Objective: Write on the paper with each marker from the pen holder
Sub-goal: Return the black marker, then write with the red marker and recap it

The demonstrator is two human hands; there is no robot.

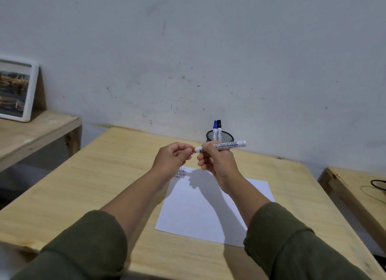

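Observation:
A white marker [228, 145] is held level in the air above the table, gripped around its middle by my right hand [217, 161]. My left hand [174, 156] pinches the marker's left end, where the cap is hidden by my fingers. Below both hands a white sheet of paper [204, 213] lies on the wooden table [94, 175], with small rows of coloured marks [181, 173] in its far left corner. Behind my hands stands a black mesh pen holder [224, 136] holding a blue-capped marker [215, 128] and a black-capped marker [219, 128].
A grey wall rises right behind the table. To the left is a lower wooden shelf [31, 133] with a white-framed picture [16, 89] leaning on the wall. At the right a second wooden table [355, 188] carries a dark cable [378, 184].

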